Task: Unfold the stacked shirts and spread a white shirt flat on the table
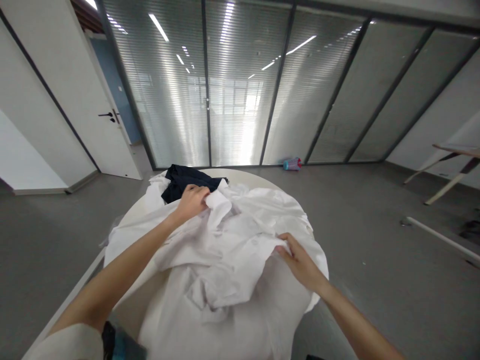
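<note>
A white shirt (pixel 232 255) lies crumpled over the round table and hangs down over its near edge. My left hand (pixel 192 201) is closed on the shirt close to its collar, at the far side. On the right, my right hand (pixel 296 257) pinches an edge of the same shirt between thumb and fingers and holds it slightly raised. More white cloth (pixel 285 210) spreads under and behind the shirt; whether it is a separate garment I cannot tell. Just beyond my left hand sits a bunched dark navy garment (pixel 187 179).
The round white table (pixel 247 176) shows its rim at the back. Behind it stands a glass partition with blinds (pixel 240 100). A blue and pink container (pixel 292 164) lies on the floor by the glass. A door (pixel 101 100) stands at left, a wooden-legged table (pixel 455 150) at right.
</note>
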`<state>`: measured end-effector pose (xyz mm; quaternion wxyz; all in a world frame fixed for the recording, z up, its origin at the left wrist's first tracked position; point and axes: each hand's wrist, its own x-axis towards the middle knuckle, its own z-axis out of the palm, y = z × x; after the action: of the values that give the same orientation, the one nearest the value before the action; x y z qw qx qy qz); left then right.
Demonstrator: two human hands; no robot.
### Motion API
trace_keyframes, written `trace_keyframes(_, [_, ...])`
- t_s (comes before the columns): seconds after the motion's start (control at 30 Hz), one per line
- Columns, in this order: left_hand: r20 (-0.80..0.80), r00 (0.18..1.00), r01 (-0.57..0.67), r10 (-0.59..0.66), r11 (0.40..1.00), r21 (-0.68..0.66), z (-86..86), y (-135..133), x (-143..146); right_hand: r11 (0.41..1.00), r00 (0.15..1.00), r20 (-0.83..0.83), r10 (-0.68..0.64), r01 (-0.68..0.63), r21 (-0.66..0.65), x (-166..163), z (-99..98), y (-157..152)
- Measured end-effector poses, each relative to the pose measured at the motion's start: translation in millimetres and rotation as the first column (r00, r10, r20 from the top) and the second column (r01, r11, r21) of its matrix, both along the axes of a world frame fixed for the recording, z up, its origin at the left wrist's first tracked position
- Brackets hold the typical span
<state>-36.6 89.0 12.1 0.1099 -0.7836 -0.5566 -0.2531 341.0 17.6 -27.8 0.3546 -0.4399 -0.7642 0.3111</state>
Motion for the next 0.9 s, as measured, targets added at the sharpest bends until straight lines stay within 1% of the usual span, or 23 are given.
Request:
trace_keyframes(0.03, [0.048,0.990,-0.138,0.133,0.986,0.098,9.5,-8.8,-19.3,0.990,0.992,-0.060,-0.111,0.116,0.080,6.5,8.3,10.4])
trace_keyframes(0.07, [0.108,0.966,-0.251,0.234,0.950,0.187,18.5,-20.6,-38.4,0.961,0.966,-0.150,-0.209,0.231,0.152,12.0,17.0,20.4])
trace_keyframes(0.1, [0.160,0.943,-0.325,0.290,0.906,0.271,26.4,-35.1,-56.5,0.920,0.926,-0.263,-0.270,0.329,0.212,16.0,25.5,29.3])
trace_keyframes(0.13, [0.185,0.933,-0.353,0.307,0.874,0.332,32.6,-52.0,-72.9,0.879,0.880,-0.375,-0.292,0.402,0.258,17.9,33.6,36.5])
trace_keyframes(0.17, [0.182,0.937,-0.347,0.299,0.864,0.364,36.7,-70.3,-87.2,0.840,0.835,-0.470,-0.287,0.456,0.296,17.7,40.4,41.7])
trace_keyframes(0.2, [0.132,0.954,-0.299,0.269,0.890,0.344,38.5,-89.2,-99.3,0.809,0.801,-0.536,-0.266,0.488,0.328,15.2,45.6,44.8])
trace_keyframes(0.23, [0.055,0.968,-0.249,0.243,0.932,0.263,38.0,-107.6,-109.3,0.789,0.786,-0.568,-0.244,0.502,0.356,10.7,48.7,46.0])
trace_keyframes(0.27, [-0.024,0.973,-0.223,0.228,0.966,0.131,35.7,-124.9,-117.5,0.784,0.793,-0.565,-0.226,0.492,0.378,4.6,49.4,45.8])
trace_keyframes(0.3, [-0.093,0.973,-0.215,0.210,0.975,-0.049,31.9,-140.2,-124.1,0.800,0.821,-0.531,-0.211,0.457,0.390,-2.5,47.8,44.7])
trace_keyframes(0.33, [-0.139,0.970,-0.227,0.197,0.943,-0.243,27.2,-153.1,-129.2,0.834,0.861,-0.470,-0.195,0.398,0.383,-10.0,43.9,43.4])
trace_keyframes(0.37, [-0.155,0.970,-0.235,0.187,0.880,-0.411,22.1,-163.4,-132.7,0.878,0.902,-0.395,-0.175,0.325,0.353,-17.2,38.2,42.4])
trace_keyframes(0.4, [-0.146,0.973,-0.230,0.180,0.818,-0.527,17.2,-171.0,-134.5,0.921,0.936,-0.318,-0.150,0.249,0.301,-23.6,31.4,42.1])
trace_keyframes(0.43, [-0.122,0.977,-0.215,0.178,0.785,-0.581,12.9,-175.9,-134.1,0.955,0.961,-0.247,-0.123,0.182,0.233,-28.7,24.1,42.7])
trace_keyframes(0.47, [-0.095,0.978,-0.206,0.185,0.787,-0.581,9.5,-178.4,-131.0,0.978,0.976,-0.193,-0.098,0.130,0.160,-32.2,16.9,44.1])
trace_keyframes(0.5, [-0.072,0.977,-0.206,0.200,0.813,-0.545,6.9,-178.8,-125.0,0.992,0.985,-0.155,-0.073,0.087,0.088,-33.8,10.4,46.1])
trace_keyframes(0.57, [-0.025,0.973,-0.214,0.230,0.858,-0.467,3.8,-174.7,-104.1,0.999,0.995,-0.099,-0.001,-0.003,-0.042,-31.4,1.2,50.6])
trace_keyframes(0.6, [0.012,0.971,-0.204,0.237,0.861,-0.467,2.7,-170.9,-90.0,0.994,0.996,-0.067,0.050,-0.057,-0.097,-27.4,-1.1,52.4])
trace_keyframes(0.63, [0.066,0.972,-0.166,0.227,0.853,-0.494,1.4,-166.6,-74.6,0.983,0.993,-0.030,0.110,-0.114,-0.143,-21.9,-2.0,53.3])
trace_keyframes(0.73, [0.254,0.950,0.010,0.181,0.798,-0.603,-5.1,-153.5,-29.9,0.929,0.944,0.120,0.308,-0.271,-0.254,0.5,0.4,50.6])
trace_keyframes(0.8, [0.328,0.929,0.090,0.171,0.756,-0.649,-12.2,-146.7,-8.7,0.897,0.893,0.206,0.400,-0.336,-0.288,16.4,2.1,46.1])
trace_keyframes(0.9, [0.387,0.907,0.166,0.167,0.703,-0.691,-26.5,-141.2,6.8,0.875,0.848,0.258,0.464,-0.393,-0.283,35.0,-1.0,42.0])
